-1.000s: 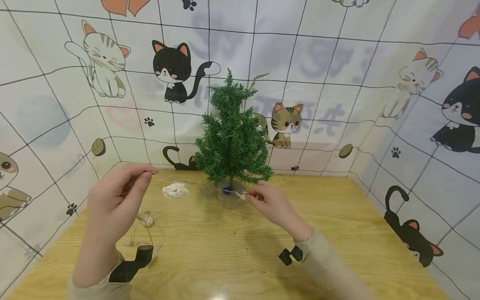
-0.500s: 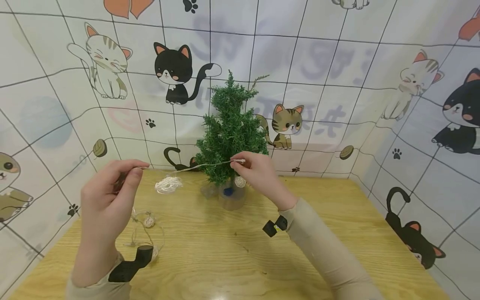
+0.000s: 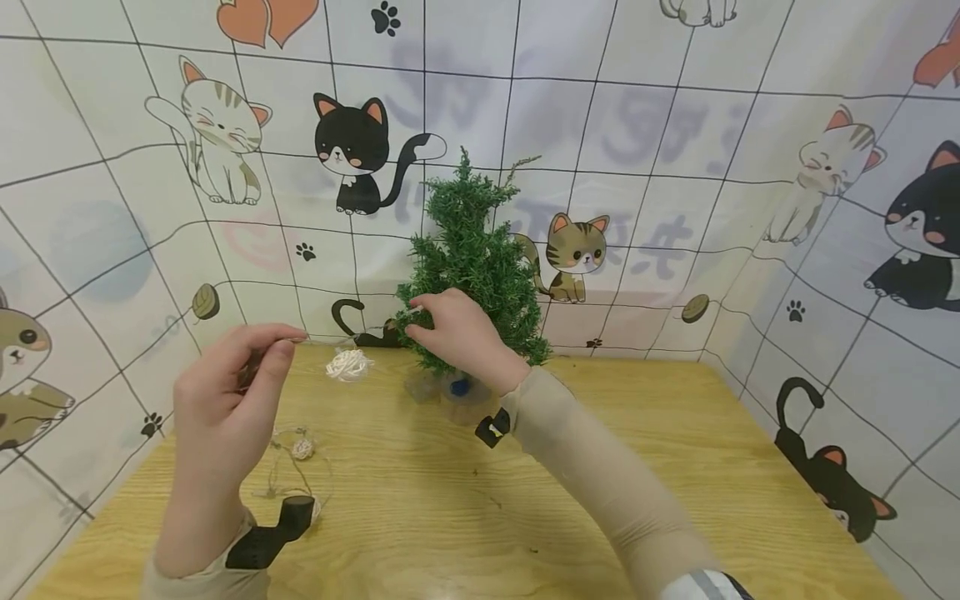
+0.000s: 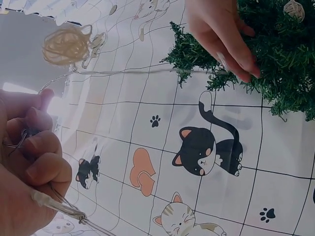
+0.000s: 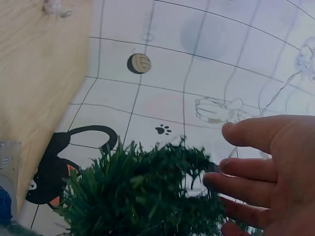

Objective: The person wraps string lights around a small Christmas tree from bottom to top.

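Note:
A thin wire light string with pale woven balls runs between the two hands. My left hand [image 3: 225,408] pinches the wire between thumb and forefinger, and more wire crosses its palm in the left wrist view. My right hand [image 3: 461,333] is in front of the small green artificial tree [image 3: 480,242], with the wire between its fingers. In the right wrist view its fingertips touch the foliage. One woven ball [image 3: 348,365] hangs from the wire between the hands. Another woven ball [image 4: 294,10] shows against the foliage in the left wrist view.
The tree stands in a clear round base [image 3: 467,408] with something blue inside. More of the light string, with a smaller woven ball [image 3: 302,450], lies on the left of the wooden table [image 3: 570,500]. A cat-print sheet [image 3: 637,125] encloses the back and sides.
My right hand has risen and swung left from beside the tree's base to the front of the tree, carrying the wire. The left hand still pinches its part and has barely moved.

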`<state>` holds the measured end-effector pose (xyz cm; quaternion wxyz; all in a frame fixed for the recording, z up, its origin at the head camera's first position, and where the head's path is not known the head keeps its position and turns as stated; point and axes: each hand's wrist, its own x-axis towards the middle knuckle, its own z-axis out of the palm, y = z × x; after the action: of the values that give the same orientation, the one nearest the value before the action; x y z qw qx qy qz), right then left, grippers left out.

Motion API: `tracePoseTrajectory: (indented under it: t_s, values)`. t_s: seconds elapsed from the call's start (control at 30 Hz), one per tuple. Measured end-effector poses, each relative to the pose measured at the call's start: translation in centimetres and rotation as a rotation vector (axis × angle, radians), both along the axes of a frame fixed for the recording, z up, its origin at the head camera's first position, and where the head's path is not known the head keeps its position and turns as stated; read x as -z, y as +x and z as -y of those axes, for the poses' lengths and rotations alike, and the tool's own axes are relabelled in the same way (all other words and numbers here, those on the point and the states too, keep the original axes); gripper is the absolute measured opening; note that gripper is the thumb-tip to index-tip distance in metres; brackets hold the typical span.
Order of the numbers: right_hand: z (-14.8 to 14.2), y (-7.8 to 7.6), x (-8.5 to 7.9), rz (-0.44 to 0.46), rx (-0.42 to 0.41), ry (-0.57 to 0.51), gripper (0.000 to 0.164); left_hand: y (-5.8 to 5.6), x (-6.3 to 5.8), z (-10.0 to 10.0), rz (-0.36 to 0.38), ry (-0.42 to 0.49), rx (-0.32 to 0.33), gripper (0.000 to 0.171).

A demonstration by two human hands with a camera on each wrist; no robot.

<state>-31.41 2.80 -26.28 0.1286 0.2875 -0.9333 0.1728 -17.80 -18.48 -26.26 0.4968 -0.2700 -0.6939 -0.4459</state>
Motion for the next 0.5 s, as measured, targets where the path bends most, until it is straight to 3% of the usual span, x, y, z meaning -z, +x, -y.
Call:
tracePoseTrajectory:
  t_s: [0.23,0.37,0.5]
  values:
    - [3.9,0.2,1.1,-0.216,0.042,0.377,0.021,0.0,0.2,0.3,0.006,-0.047,-0.038,0.011]
    - [5.3,0.7,2.7,-0.282,0.012,0.522,0.033,-0.3,0.5,0.5,0.044,-0.108,-0.088,0.016]
    - [5.8,0.9,4.2,-0.282,-0.006,0.617,0.036,-0.7,0.6,0.6,0.101,-0.204,-0.175,0.018]
